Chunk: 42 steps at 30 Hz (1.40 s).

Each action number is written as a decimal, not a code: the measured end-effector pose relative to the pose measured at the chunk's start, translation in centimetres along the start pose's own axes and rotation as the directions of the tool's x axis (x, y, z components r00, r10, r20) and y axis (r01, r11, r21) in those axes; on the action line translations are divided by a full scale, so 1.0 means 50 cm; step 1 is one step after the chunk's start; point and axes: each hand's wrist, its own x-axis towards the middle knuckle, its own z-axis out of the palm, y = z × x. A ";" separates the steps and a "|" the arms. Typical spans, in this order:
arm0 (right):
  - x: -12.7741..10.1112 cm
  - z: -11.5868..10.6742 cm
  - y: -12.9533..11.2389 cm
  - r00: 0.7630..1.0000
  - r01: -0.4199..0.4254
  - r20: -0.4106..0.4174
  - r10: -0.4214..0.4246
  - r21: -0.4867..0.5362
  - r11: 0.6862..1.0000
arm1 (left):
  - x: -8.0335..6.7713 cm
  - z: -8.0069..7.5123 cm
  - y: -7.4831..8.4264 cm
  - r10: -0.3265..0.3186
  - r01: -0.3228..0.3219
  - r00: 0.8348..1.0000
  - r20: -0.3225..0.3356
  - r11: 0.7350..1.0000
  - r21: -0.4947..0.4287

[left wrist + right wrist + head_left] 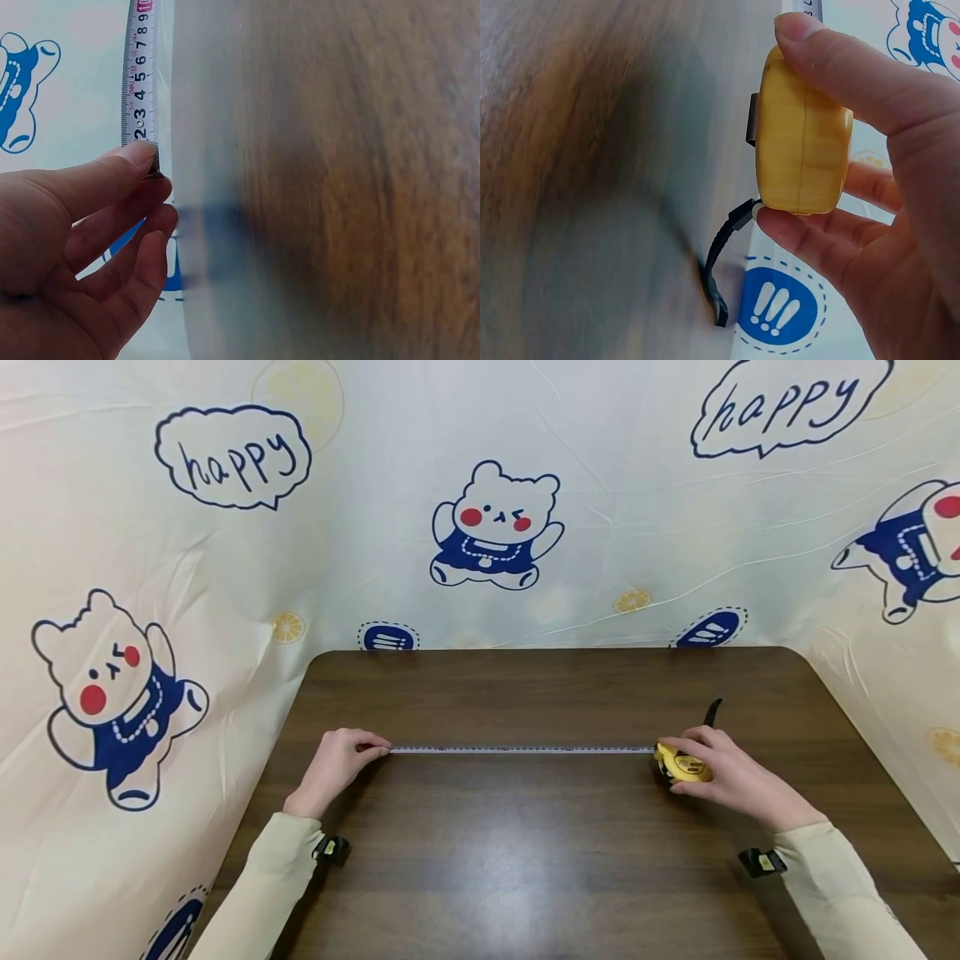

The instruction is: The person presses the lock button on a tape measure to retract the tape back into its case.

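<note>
A yellow tape measure is gripped in my right hand, with the thumb along one end of its case in the right wrist view. Its black wrist strap dangles from the case. From the case a white blade runs straight across to the left. My left hand pinches the blade's free end between thumb and finger. Up close in the left wrist view, the blade's printed scale shows numbers from 2 upward beyond the thumb; the very tip is mostly hidden by the fingers.
Below the hands lies a dark brown wooden table with rounded far corners. A pale cloth with printed bears and "happy" bubbles hangs behind and beside it. Small black devices are strapped at both wrists.
</note>
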 end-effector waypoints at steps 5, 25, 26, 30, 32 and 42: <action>0.005 0.008 -0.001 1.000 0.011 0.004 -0.011 0.000 1.000 | 0.003 0.005 0.007 0.003 -0.003 1.000 0.003 1.000 -0.002; 0.018 0.024 -0.011 1.000 0.000 0.028 0.000 0.018 1.000 | 0.014 0.022 0.026 0.025 -0.024 0.999 0.037 0.999 -0.030; 0.019 0.025 -0.012 1.000 0.002 0.030 -0.003 0.022 1.000 | 0.014 0.023 0.026 0.024 -0.022 0.999 0.037 0.999 -0.034; 0.023 0.029 -0.015 1.000 0.004 0.031 -0.005 0.022 1.000 | 0.015 0.032 0.025 0.019 -0.017 0.999 0.040 0.999 -0.039; 0.025 0.031 -0.016 0.999 0.010 0.032 -0.011 0.022 1.000 | 0.015 0.035 0.027 0.014 -0.012 0.999 0.042 0.999 -0.041; 0.040 0.034 -0.027 0.999 0.024 0.035 -0.024 0.004 1.000 | 0.023 0.046 0.048 0.000 0.003 0.999 0.053 0.999 -0.042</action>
